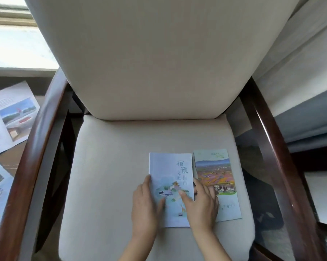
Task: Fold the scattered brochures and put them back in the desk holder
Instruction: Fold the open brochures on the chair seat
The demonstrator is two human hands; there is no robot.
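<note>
Fold step, likely closing: your left hand point(144, 206) and right hand point(202, 206) press the blue brochure point(170, 166) flat on the chair seat point(111, 176), straight-fingered, gripping nothing. Next: pinch it up; holder unseen

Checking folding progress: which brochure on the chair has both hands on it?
The pale blue illustrated brochure, left of the landscape-photo brochure; left hand and right hand both touch it.

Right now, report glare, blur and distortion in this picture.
Head view: window at upper left blown out white; wide lens bows the armrests; blue brochure reads sharp; loose sheets at left edge look soft.
</note>
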